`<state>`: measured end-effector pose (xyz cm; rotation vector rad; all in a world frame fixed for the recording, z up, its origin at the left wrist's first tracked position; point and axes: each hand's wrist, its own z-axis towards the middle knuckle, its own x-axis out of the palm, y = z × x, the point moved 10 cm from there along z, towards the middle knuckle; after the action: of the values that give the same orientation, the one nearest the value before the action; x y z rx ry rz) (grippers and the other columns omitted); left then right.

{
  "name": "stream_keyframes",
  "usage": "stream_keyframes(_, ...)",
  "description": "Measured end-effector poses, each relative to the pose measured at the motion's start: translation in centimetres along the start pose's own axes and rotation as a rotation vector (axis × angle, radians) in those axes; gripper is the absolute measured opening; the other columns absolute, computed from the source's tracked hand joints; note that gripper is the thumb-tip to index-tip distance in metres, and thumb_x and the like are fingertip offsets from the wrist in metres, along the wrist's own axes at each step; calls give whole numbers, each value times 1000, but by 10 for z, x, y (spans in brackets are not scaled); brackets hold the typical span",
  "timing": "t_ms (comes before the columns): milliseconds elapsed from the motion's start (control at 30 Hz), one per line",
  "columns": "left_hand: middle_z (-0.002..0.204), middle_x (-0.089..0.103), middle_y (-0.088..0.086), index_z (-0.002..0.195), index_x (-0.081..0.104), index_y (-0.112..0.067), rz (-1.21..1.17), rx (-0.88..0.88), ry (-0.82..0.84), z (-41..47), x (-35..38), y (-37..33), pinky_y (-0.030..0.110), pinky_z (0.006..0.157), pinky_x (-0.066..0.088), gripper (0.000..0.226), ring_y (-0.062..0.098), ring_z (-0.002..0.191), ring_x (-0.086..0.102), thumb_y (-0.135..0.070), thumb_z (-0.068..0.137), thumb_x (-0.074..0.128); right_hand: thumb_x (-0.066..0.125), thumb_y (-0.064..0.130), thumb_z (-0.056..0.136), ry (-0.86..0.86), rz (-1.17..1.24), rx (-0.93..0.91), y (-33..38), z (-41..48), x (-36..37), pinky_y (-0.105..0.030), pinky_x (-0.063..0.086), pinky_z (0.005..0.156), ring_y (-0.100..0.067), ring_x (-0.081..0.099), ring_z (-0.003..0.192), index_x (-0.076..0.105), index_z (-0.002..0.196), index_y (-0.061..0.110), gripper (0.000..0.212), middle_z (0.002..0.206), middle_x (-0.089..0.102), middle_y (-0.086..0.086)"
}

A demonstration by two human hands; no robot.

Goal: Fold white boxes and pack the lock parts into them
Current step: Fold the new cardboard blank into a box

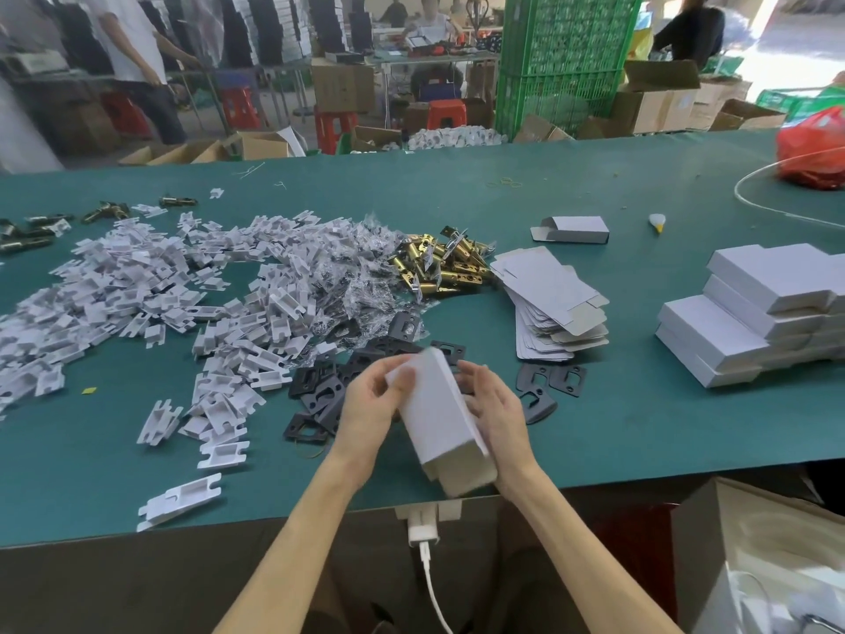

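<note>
Two hands are holding one white box (439,414) just above the near edge of the green table (640,427). The left hand (366,404) is pinching its far end, and the right hand (496,411) is pressing its right side. One more folded box (574,229) is lying far away, alone. One stack of flat boxes (555,304) is sitting to the right.

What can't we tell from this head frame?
- Inside of the white box: near-end flaps cover it.
- Far end of the box: motion-blurred under the left hand fingers.
- Stack of finished boxes: cut by the right edge.
- Bagged parts: too small to identify.
</note>
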<state>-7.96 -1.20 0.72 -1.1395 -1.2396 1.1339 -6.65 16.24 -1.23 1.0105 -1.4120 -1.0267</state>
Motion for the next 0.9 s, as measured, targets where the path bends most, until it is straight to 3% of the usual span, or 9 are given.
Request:
stream_keyframes(100, 113, 74, 3, 129, 68, -13, -286, 4, -93, 6, -12, -5, 33, 78, 58, 46, 15, 96, 66, -41, 93, 65, 45, 73, 89, 88, 5, 64, -3, 0, 8, -24, 57, 76, -21, 74, 96, 74, 118, 19, 68, 109, 77, -6)
stream_keyframes(167, 101, 75, -1, 123, 66, -7, -409, 22, -168, 11, -20, -7, 26, 72, 57, 33, 12, 90, 65, -29, 100, 58, 39, 75, 89, 137, 61, 104, -7, 1, 13, -34, 58, 87, -24, 74, 99, 76, 114, 19, 71, 109, 77, -8)
stream_keyframes(233, 94, 75, -4, 122, 66, -8, -466, 28, -224, 14, -24, -10, 25, 66, 58, 24, 11, 85, 65, -18, 108, 49, 34, 69, 93, 144, 157, 123, -10, 2, 15, -46, 55, 97, -33, 72, 107, 67, 126, 13, 72, 117, 74, -14)
stream_keyframes(300, 107, 74, 3, 132, 63, -8, -473, 35, -230, 15, -22, -12, 29, 70, 59, 29, 13, 92, 66, -17, 109, 48, 32, 64, 94, 152, 226, 107, -8, 3, 17, -46, 58, 93, -41, 70, 109, 57, 136, 8, 74, 121, 71, -20)
stream_keyframes(467, 122, 71, 3, 137, 59, -11, -272, 143, -162, 7, -5, -17, 28, 86, 57, 41, 11, 105, 66, -21, 97, 61, 52, 54, 92, 31, 407, 98, -3, 6, 4, -41, 62, 84, -46, 68, 110, 49, 139, 6, 67, 132, 61, -29)
stream_keyframes(567, 128, 69, -4, 126, 64, -22, -11, 243, -73, -1, 8, -20, 35, 102, 53, 35, 14, 120, 62, 0, 98, 64, 54, 47, 93, -15, 536, 111, -5, 7, -4, -44, 58, 96, -46, 61, 122, 44, 143, -1, 70, 139, 54, -31)
stream_keyframes(667, 144, 56, -1, 121, 67, -20, 185, 359, -7, -6, 16, -21, 30, 104, 52, 44, 19, 135, 53, 15, 94, 63, 54, 43, 95, 12, 466, 75, -2, 8, -4, -43, 55, 100, -38, 61, 126, 45, 141, -4, 67, 138, 58, -27)
stream_keyframes(767, 147, 52, 4, 118, 68, -17, 43, 237, 37, -8, 18, -4, 38, 93, 61, 47, 24, 133, 58, 21, 94, 57, 62, 30, 94, -5, 459, 83, -4, 8, -6, -37, 58, 94, -31, 63, 124, 49, 140, 2, 55, 134, 63, -20)
stream_keyframes(900, 126, 72, 9, 111, 75, -18, -218, 13, 20, -10, 16, 19, 33, 85, 61, 22, 24, 115, 70, -5, 100, 60, 72, 16, 86, -15, 432, 98, -9, 9, -10, -32, 59, 86, -26, 68, 111, 58, 130, 4, 48, 123, 70, -17)
